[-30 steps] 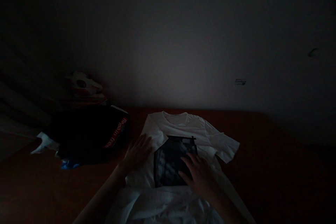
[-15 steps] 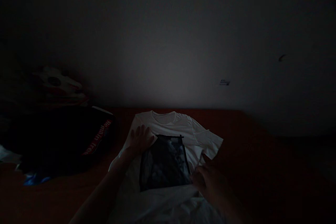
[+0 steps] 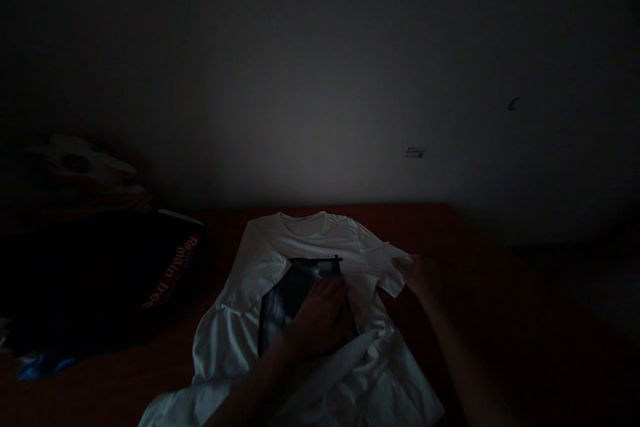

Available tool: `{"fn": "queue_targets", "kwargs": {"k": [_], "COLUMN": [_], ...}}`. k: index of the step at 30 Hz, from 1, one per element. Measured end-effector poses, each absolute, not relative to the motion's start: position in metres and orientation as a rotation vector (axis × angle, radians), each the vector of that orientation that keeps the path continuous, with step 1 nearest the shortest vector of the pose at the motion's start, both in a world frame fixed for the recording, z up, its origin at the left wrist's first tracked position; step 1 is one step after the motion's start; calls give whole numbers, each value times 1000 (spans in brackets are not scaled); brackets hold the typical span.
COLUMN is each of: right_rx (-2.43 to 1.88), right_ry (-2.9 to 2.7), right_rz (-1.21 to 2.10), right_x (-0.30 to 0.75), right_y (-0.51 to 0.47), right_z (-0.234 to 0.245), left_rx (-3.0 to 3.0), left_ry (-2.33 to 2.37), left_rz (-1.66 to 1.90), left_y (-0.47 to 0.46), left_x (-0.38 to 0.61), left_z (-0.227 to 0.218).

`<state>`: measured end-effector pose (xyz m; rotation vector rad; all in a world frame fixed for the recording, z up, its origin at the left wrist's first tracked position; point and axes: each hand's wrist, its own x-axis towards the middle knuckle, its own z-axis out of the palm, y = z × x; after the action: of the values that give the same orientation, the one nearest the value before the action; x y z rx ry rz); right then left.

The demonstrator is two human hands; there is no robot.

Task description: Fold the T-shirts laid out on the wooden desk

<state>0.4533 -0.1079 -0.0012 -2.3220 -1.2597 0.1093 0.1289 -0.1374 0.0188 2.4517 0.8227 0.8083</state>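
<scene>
Pinching, in the nearer right hand (image 3: 423,273), the sleeve (image 3: 386,263) of a shirt (image 3: 323,245) lying leftward, lengthwise down lower centre frame; over the print (image 3: 277,310) with the left hand (image 3: 323,313), can't tell if gripping!

Shows a bare left forearm (image 3: 263,377) and a bare right forearm (image 3: 453,353), tapered in outline. Ends in a bare left hand (image 3: 321,317) and a bare right hand (image 3: 420,275), with fingers (image 3: 333,285) partly lost in shadow. Hides finer detail in the dimness.
</scene>
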Motion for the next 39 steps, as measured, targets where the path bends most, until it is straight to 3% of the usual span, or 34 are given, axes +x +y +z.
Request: {"fn": "queue_targets", "kwargs": {"k": [11,17,25,29,32,39], "right_rx": [-2244,-2144,-2034,-1661,-1502,-1794], "right_ry": [-1164,-1242,-1215,-1512,-1793,-1894], "right_rz": [319,642,627,765,630,163], "right_x": [494,480,435,381,358,354], "right_y": [-85,-89,-74,-94,-123,-159], "right_z": [8,14,48,63,62,14], "left_rx": [2451,2320,1295,757,588,615], "left_ry": [581,586,671,629,591,607], "left_rz": [569,731,1011,1009,1003,1020], "left_y": [-152,-153,-140,-127,-121,-117], "left_x": [131,133,143,143,139,136], "left_z": [22,31,9,10,11,3]}}
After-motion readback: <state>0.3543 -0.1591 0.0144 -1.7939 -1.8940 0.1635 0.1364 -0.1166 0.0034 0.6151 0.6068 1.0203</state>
